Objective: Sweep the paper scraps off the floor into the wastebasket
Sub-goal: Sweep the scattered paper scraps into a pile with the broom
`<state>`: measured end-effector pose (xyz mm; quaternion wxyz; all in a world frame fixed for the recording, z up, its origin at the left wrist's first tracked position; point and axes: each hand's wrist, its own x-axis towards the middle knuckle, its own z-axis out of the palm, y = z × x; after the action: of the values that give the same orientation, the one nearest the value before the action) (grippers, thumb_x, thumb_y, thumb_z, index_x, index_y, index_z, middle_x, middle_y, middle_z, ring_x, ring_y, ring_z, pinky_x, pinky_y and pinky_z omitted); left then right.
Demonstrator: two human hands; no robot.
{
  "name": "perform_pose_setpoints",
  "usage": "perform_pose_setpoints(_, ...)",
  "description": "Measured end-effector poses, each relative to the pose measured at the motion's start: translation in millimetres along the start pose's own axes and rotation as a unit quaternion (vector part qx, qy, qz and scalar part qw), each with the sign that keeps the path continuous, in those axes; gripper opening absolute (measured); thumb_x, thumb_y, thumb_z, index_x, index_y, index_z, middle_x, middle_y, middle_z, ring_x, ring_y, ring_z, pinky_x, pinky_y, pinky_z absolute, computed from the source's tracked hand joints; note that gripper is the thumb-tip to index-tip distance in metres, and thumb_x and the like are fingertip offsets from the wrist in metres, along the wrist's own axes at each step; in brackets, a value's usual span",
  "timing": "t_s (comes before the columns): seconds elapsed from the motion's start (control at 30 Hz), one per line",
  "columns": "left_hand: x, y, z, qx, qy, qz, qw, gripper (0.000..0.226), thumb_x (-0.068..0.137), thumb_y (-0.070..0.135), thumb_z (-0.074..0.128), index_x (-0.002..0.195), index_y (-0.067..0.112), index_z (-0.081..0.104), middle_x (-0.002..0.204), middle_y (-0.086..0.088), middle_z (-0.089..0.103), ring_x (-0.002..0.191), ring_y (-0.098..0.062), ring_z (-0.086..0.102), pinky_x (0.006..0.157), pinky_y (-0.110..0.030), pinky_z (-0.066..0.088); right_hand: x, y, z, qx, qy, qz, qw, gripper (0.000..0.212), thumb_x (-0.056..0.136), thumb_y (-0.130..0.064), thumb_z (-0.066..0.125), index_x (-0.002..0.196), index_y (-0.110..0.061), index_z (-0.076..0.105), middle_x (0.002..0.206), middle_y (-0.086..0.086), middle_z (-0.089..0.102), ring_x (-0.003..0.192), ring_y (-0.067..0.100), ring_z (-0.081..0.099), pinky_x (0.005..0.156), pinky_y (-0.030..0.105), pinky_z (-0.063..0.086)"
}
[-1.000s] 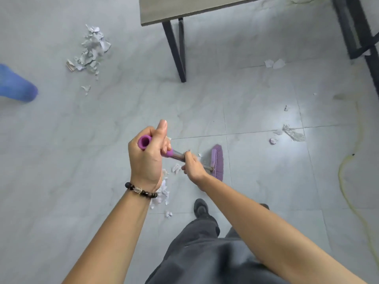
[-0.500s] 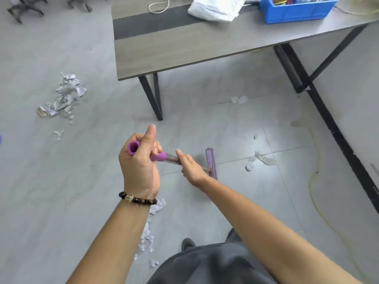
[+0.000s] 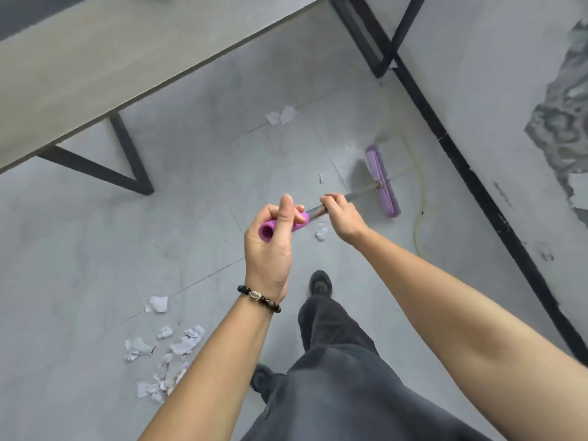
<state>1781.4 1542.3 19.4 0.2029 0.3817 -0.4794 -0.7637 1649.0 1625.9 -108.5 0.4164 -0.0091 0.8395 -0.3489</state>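
Note:
Both hands hold a purple broom. My left hand grips the purple end of the handle, and my right hand grips the metal shaft further down. The broom head rests on the grey floor at the right, close to the wall. A cluster of white paper scraps lies at the lower left beside my left forearm. Two scraps lie under the table. One small scrap sits just below my right hand, another left of the broom head. No wastebasket is in view.
A grey table with black legs spans the upper left. A black baseboard runs diagonally along the right wall. A yellowish cord lies on the floor right of the broom head. My dark shoes stand below the hands.
The view has swung right and tilted. The broom head has moved out to the right toward the wall. The large scrap pile at the far left has left the view.

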Motion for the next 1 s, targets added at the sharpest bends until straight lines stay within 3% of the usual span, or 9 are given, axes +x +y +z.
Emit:
perform_pose_setpoints(0.1,15.7,13.2,-9.7,-0.006,0.050,-0.006,0.999,0.036,0.093,0.033,0.060,0.061,0.016,0.056,0.068,-0.005,0.056,0.084,-0.022,0.061,0.097,-0.043,0.049,9.9,-10.7,20.0,-0.009,-0.065,0.000,0.998,0.064,0.073,-0.067,0.033,0.120,-0.031,0.057,0.122,0.004,0.056,0.117,0.023,0.048,0.098,0.037,0.038)
perform_pose_setpoints(0.2,12.5,40.2,-37.7,-0.014,0.127,0.021,0.992,0.037,0.094,0.027,0.058,0.060,0.016,0.052,0.063,-0.004,0.048,0.073,-0.020,0.053,0.080,-0.029,0.052,-7.8,-29.8,73.4,-0.008,-0.148,-0.011,0.989,0.062,0.079,-0.065,0.030,0.119,-0.027,0.056,0.122,0.002,0.055,0.118,0.023,0.046,0.094,0.036,0.035)
perform_pose_setpoints(0.37,11.2,110.3,-88.7,-0.024,0.257,0.101,0.961,0.043,0.093,0.024,0.063,0.053,0.024,0.049,0.055,0.000,0.042,0.061,-0.017,0.047,0.072,-0.025,0.047,-58.3,-92.0,158.3,-0.002,-0.286,-0.025,0.958,0.075,0.073,-0.077,0.024,0.125,-0.031,0.051,0.124,-0.004,0.049,0.120,0.025,0.048,0.107,0.041,0.035)
perform_pose_setpoints(0.5,16.7,154.6,-122.9,-0.058,0.287,0.152,0.944,0.043,0.090,0.020,0.068,0.053,0.021,0.046,0.050,0.005,0.043,0.057,-0.013,0.044,0.068,-0.021,0.044,-83.6,-145.4,193.4,-0.021,-0.327,-0.055,0.943,0.077,0.073,-0.077,0.026,0.123,-0.024,0.051,0.113,0.002,0.054,0.095,0.021,0.055,0.102,0.041,0.044)
perform_pose_setpoints(0.67,35.8,179.6,-151.2,-0.104,0.259,0.166,0.946,0.044,0.086,0.019,0.071,0.050,0.023,0.046,0.050,0.006,0.044,0.056,-0.012,0.044,0.067,-0.022,0.040,-85.8,-190.6,210.5,-0.044,-0.282,-0.113,0.952,0.056,0.079,-0.071,0.018,0.108,-0.037,0.051,0.122,-0.001,0.050,0.100,0.021,0.045,0.105,0.043,0.039)
perform_pose_setpoints(0.8,58.6,182.5,-148.5,-0.128,0.220,0.160,0.954,0.039,0.081,0.023,0.070,0.050,0.023,0.046,0.055,0.003,0.044,0.060,-0.014,0.045,0.073,-0.026,0.040,-57.1,-208.6,188.3,-0.069,-0.196,-0.118,0.971,0.080,0.066,-0.076,0.018,0.117,-0.027,0.056,0.118,0.001,0.055,0.111,0.025,0.051,0.095,0.036,0.037)
perform_pose_setpoints(0.87,70.0,176.1,-139.7,-0.134,0.197,0.151,0.959,0.039,0.084,0.025,0.068,0.050,0.024,0.048,0.058,0.001,0.045,0.064,-0.015,0.049,0.079,-0.029,0.041,-36.2,-213.3,169.0,-0.068,-0.163,-0.107,0.978,0.074,0.069,-0.075,0.025,0.114,-0.026,0.057,0.116,0.002,0.059,0.111,0.027,0.055,0.099,0.038,0.040)
perform_pose_setpoints(1.0,108.3,153.7,-116.9,-0.076,0.134,0.123,0.980,0.036,0.091,0.042,0.060,0.060,0.022,0.060,0.080,-0.006,0.071,0.096,-0.023,0.067,0.102,-0.044,0.045,27.2,-228.6,121.9,-0.077,-0.115,-0.099,0.985,0.049,0.088,-0.057,0.037,0.115,-0.021,0.055,0.115,0.005,0.062,0.109,0.027,0.056,0.092,0.036,0.043)
